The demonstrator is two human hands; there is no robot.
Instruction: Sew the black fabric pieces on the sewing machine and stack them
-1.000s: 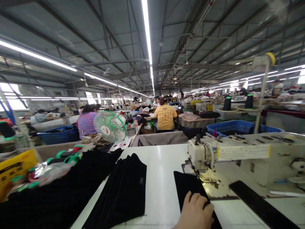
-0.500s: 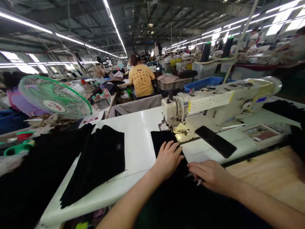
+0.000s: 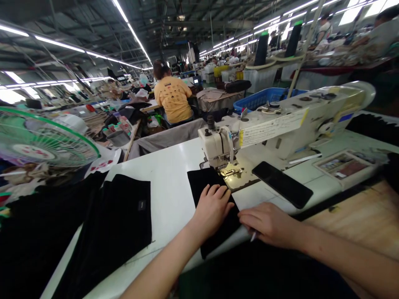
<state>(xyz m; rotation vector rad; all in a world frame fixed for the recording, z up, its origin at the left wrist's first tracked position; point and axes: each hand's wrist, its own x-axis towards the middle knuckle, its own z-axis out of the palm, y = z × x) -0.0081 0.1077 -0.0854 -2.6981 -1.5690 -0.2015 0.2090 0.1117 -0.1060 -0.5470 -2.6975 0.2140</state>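
Note:
A black fabric piece (image 3: 202, 189) lies on the white sewing table, its far end beside the presser foot (image 3: 230, 171) of the sewing machine (image 3: 215, 143). My left hand (image 3: 212, 209) rests flat on this piece, fingers stretched toward the needle area. At the fabric's right edge, my right hand (image 3: 264, 222) is closed, thumb and fingertips pinched together against the cloth. A small pale, pointed thing (image 3: 253, 236) sticks out under the right fingers; its kind is hidden by the hand.
Stacked black fabric pieces (image 3: 127, 211) with a small label lie to the left. A phone (image 3: 282, 184) and a framed card (image 3: 344, 166) lie right of the needle. Behind are a green fan (image 3: 46, 141), a blue basket (image 3: 264, 97), thread cones (image 3: 262, 50) and a seated person (image 3: 173, 95).
The view has turned slightly right. The fabric's near end now lies visibly over the table edge, its corner showing below my left wrist. Both hands keep nearly the same hold.

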